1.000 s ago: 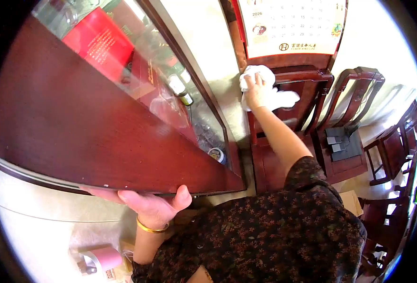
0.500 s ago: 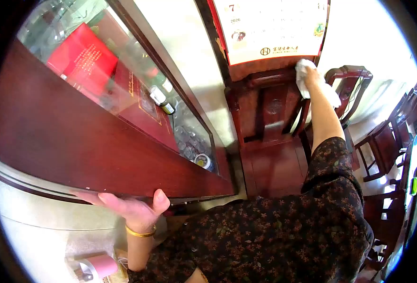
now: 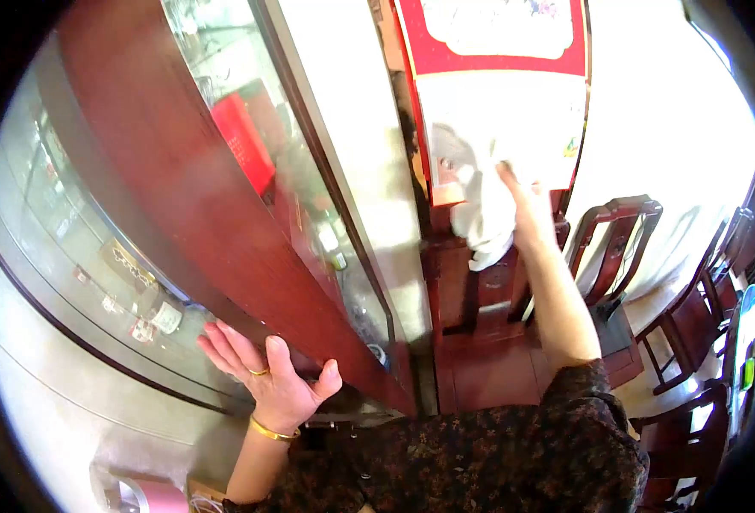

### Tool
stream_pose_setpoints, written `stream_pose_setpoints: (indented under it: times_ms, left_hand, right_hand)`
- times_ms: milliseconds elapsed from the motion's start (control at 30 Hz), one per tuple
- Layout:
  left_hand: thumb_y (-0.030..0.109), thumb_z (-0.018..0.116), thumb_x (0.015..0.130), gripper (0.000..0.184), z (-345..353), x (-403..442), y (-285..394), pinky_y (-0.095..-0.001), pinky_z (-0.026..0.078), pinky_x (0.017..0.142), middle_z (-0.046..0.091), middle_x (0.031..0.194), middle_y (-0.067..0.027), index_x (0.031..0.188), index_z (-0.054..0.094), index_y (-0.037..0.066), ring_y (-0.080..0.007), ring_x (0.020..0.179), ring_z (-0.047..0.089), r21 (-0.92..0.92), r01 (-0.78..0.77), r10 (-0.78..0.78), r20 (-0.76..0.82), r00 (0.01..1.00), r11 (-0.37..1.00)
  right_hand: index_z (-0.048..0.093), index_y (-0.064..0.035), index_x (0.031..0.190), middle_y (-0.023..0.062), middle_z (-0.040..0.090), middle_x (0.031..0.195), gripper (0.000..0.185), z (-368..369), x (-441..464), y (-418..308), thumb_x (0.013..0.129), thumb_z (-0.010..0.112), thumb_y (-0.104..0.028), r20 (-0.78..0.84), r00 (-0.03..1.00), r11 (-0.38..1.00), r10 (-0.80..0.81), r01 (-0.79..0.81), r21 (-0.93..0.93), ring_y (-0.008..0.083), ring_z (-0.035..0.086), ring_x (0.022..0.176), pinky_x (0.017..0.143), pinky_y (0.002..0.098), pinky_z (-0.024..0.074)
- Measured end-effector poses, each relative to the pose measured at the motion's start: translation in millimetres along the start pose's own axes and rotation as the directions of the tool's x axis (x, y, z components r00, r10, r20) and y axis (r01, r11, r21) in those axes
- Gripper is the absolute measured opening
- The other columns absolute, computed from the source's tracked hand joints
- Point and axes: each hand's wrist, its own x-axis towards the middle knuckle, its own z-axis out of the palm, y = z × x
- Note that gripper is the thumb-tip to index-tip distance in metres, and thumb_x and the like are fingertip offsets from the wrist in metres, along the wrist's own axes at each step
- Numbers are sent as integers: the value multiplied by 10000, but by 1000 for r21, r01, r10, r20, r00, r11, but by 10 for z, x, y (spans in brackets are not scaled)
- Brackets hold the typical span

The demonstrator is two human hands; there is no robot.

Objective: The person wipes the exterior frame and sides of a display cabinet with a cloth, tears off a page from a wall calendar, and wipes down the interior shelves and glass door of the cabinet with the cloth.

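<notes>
My right hand (image 3: 527, 209) holds a white cloth (image 3: 487, 214) at the lower part of a red and white wall calendar (image 3: 501, 111). The cloth hangs down in front of the top of a dark red wooden chair (image 3: 488, 368). With fingers spread, my left hand (image 3: 279, 380) rests against the glass and lower wooden edge of a dark red cabinet (image 3: 198, 197); it holds nothing. A gold bracelet is on the left wrist and a ring on one finger.
Behind the cabinet's glass are a red box (image 3: 245, 141) and a bottle (image 3: 168, 316). More wooden chairs (image 3: 612, 248) stand along the wall at the right. A pink object (image 3: 159, 496) is at the bottom left.
My right hand and the cloth have moved from the chair's backrest, across its top, up to the calendar. My left hand's fingers now show on the cabinet glass. The view has shifted upward.
</notes>
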Motion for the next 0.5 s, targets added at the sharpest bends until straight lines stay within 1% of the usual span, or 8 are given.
stream_pose_setpoints:
  times_ms: [67, 133, 167, 200, 233, 267, 333, 500]
  left_hand:
    - [515, 481, 777, 810, 75, -57, -55, -656, 37, 974, 26, 1418, -272, 1394, 115, 138, -489, 1289, 30, -22, 16, -15, 28, 999, 1000]
    - [509, 489, 779, 809, 64, -52, -51, -658, 41, 973, 30, 1418, -269, 1397, 114, 147, -485, 1290, 38, -32, 6, -5, 36, 999, 999]
    - [500, 476, 792, 801, 43, -31, -60, -641, 53, 982, 33, 1411, -286, 1392, 111, 115, -487, 1286, 52, 2, -5, 5, 50, 999, 1000]
    - [490, 463, 805, 794, 19, -23, -64, -623, 65, 992, 36, 1403, -302, 1387, 109, 84, -490, 1282, 66, 37, -15, 12, 66, 998, 999]
    - [490, 463, 805, 794, 9, -25, -64, -623, 65, 992, 36, 1403, -302, 1387, 109, 84, -490, 1282, 66, 26, -24, 22, 77, 997, 999]
    - [489, 463, 805, 790, 15, -18, -64, -619, 64, 995, 43, 1403, -302, 1386, 116, 82, -489, 1282, 69, 24, -30, 28, 65, 997, 999]
    - [488, 463, 806, 787, 18, -9, -66, -614, 64, 998, 50, 1402, -303, 1385, 122, 80, -489, 1283, 72, 22, -28, 27, 54, 998, 999]
    - [490, 464, 810, 786, 11, 7, -44, -614, 55, 998, 61, 1402, -300, 1379, 133, 60, -484, 1285, 75, 31, -34, 32, 57, 998, 999]
  right_hand:
    - [567, 3, 1049, 82, 599, 987, 352, 506, -205, -139, 791, 645, -224, 143, 989, 996, -50, 60, -65, 159, 572, 873, 747, 288, 451]
    - [577, -19, 1043, 72, 605, 949, 395, 975, -464, -380, 786, 643, -312, 289, 957, 999, 4, 8, -40, 146, 568, 851, 747, 290, 456]
    - [580, -42, 1045, 59, 604, 947, 356, 1185, -496, -412, 785, 647, -276, 423, 888, 977, -178, 212, -34, 124, 559, 846, 746, 286, 457]
    - [569, -50, 1061, 46, 600, 938, 320, 1440, -559, -261, 795, 634, -215, 386, 862, 944, -328, 311, 106, 114, 552, 844, 751, 284, 454]
    - [514, -45, 1135, 59, 581, 965, 369, 1623, -590, -80, 803, 625, -161, 409, 770, 872, -489, 439, 217, 128, 530, 902, 797, 290, 434]
    - [458, -38, 1171, 148, 481, 1103, 466, 1721, -716, -22, 761, 646, -154, 474, 768, 899, -431, 410, 153, 250, 475, 1040, 894, 320, 368]
    - [442, -22, 1181, 177, 466, 1103, 464, 1775, -818, 269, 767, 624, -126, 324, 723, 791, -610, 579, 197, 301, 465, 1043, 909, 344, 354]
    - [437, 4, 1172, 170, 469, 1087, 418, 1327, -1205, 926, 796, 588, -96, 369, 851, 910, -374, 413, -29, 283, 471, 1028, 899, 327, 361]
